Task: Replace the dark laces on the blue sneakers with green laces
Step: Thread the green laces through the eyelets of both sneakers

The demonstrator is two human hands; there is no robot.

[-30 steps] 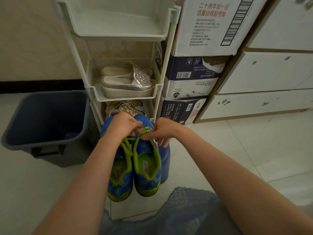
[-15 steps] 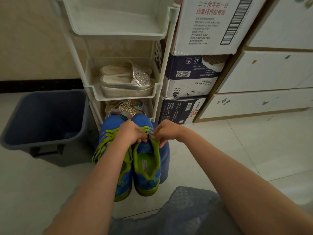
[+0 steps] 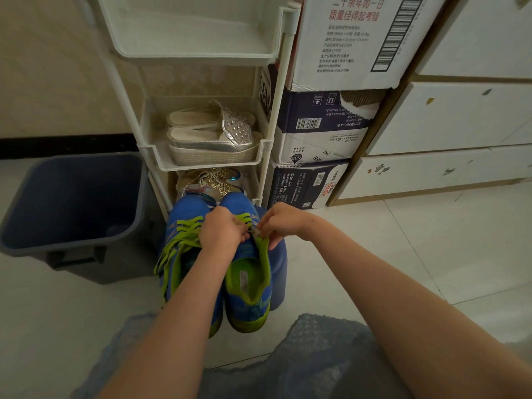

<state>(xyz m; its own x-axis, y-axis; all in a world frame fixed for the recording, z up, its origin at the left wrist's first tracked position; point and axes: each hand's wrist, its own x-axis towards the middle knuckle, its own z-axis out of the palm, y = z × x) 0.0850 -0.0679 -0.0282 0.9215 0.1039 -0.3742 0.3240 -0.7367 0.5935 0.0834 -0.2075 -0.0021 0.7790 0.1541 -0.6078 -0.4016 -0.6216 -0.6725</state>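
Observation:
Two blue sneakers with green lining stand side by side on a blue stool [image 3: 280,272]. The left sneaker [image 3: 180,249] carries green laces [image 3: 184,234], whose loose ends hang over its left side. Above the right sneaker [image 3: 250,286], my left hand [image 3: 223,231] and my right hand [image 3: 280,221] meet at the top eyelets. Both pinch the green lace [image 3: 249,218] there, my right hand at its pale tip. No dark lace is visible.
A dark blue bin [image 3: 72,203] stands on the floor to the left. Behind the stool is a white shelf rack [image 3: 201,159] holding silver sandals [image 3: 213,136] and glittery shoes [image 3: 213,180]. Stacked cartons [image 3: 322,131] and white drawers [image 3: 449,125] stand to the right.
The loose green lace ends of the left sneaker have dropped over its left side. Both hands have closed in on the right sneaker's top eyelets.

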